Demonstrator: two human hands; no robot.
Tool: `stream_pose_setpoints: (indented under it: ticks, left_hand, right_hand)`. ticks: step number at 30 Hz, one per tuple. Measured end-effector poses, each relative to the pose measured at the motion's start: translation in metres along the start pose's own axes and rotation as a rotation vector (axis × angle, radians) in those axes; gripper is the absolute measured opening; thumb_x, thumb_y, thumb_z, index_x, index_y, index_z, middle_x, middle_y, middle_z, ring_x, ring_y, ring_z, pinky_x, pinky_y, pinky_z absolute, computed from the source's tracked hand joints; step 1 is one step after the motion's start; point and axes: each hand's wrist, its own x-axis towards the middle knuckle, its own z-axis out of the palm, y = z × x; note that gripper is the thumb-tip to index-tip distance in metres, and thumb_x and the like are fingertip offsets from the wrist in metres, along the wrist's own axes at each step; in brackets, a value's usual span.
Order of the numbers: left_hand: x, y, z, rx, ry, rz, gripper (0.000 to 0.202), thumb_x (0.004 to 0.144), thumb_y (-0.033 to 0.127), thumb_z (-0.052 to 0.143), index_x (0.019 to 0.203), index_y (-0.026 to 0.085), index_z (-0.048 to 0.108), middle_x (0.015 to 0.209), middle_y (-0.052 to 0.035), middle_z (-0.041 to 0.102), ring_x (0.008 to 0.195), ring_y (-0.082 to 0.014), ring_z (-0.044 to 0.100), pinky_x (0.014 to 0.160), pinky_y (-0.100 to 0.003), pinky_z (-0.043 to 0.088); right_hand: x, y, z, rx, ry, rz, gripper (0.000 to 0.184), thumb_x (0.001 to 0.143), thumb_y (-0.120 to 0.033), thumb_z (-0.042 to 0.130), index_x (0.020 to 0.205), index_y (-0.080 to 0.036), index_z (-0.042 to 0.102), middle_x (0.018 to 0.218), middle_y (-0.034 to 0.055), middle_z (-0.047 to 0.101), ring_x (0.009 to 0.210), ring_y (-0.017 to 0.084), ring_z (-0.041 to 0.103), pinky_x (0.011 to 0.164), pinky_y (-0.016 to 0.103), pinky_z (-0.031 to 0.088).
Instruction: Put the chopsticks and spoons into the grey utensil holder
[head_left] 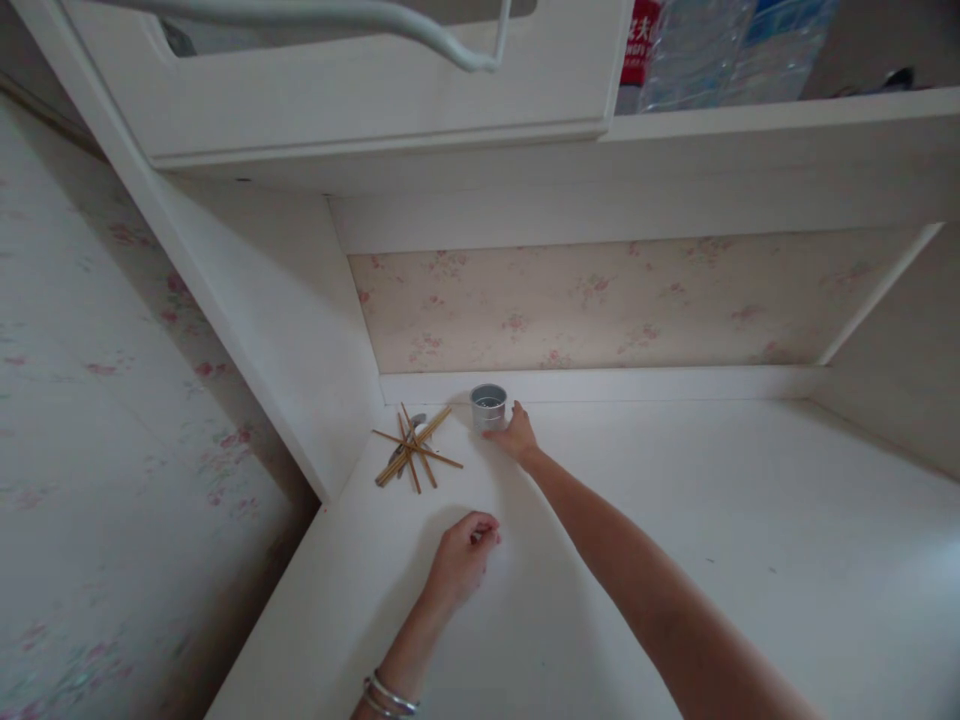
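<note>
A small metal cup (488, 405) stands upright at the back of the white desk (675, 560), close to the rear ledge. My right hand (513, 434) reaches far forward and touches the cup's near side with its fingertips, fingers curled toward it. Left of the cup lies a loose pile of wooden chopsticks (415, 457) crossed over a metal spoon (411, 432). My left hand (463, 560) rests on the desk nearer to me, its fingers curled in loosely, nothing visible in them. Bracelets circle that wrist.
A white side panel (285, 330) walls the desk's left side, with flowered wallpaper (600, 300) behind. Overhead are a white cabinet door (375, 70) and a shelf (787, 110) holding plastic water bottles (720, 45).
</note>
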Motion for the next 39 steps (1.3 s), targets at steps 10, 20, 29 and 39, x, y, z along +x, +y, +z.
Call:
stream_pose_setpoints:
  ticks: [10,20,29,39]
  left_hand:
    - [-0.004,0.0,0.002,0.068,-0.02,0.037,0.029,0.074,0.028,0.045,0.093,0.016,0.063,0.082,-0.0028,0.064,0.051,-0.01,0.046,0.039,-0.02,0.031]
    - [-0.011,0.027,0.031,0.071,0.035,0.077,0.029,0.081,0.041,0.049,0.089,0.017,0.062,0.061,0.0031,0.053,0.054,-0.0116,0.044,0.053,-0.023,0.032]
    - [-0.001,0.039,0.093,0.165,0.005,0.182,0.038,0.086,0.049,0.046,0.067,0.017,0.054,0.061,0.0016,0.051,0.063,-0.0138,0.047,0.06,-0.025,0.033]
    - [-0.007,0.03,0.082,0.12,-0.043,0.223,0.037,0.087,0.048,0.045,0.069,0.017,0.054,0.065,0.0012,0.053,0.067,-0.0142,0.049,0.063,-0.025,0.035]
  right_hand:
    - [-0.141,0.034,-0.087,0.25,-0.168,0.044,0.035,0.081,-0.04,0.057,0.111,-0.022,0.057,0.078,-0.001,0.066,0.052,0.012,0.055,0.051,0.023,0.043]
    - [-0.2,0.041,-0.117,0.127,-0.278,0.009,0.028,0.085,-0.04,0.05,0.084,-0.02,0.069,0.05,-0.0056,0.04,0.047,0.012,0.036,0.049,0.024,0.025]
    - [-0.197,0.038,-0.123,0.133,-0.295,-0.039,0.02,0.082,-0.025,0.045,0.08,-0.019,0.064,0.06,-0.002,0.055,0.056,0.013,0.047,0.053,0.023,0.032]
    - [-0.201,0.038,-0.119,0.09,-0.319,-0.052,0.015,0.079,-0.023,0.047,0.072,-0.02,0.059,0.059,-0.0025,0.055,0.054,0.013,0.047,0.052,0.023,0.031]
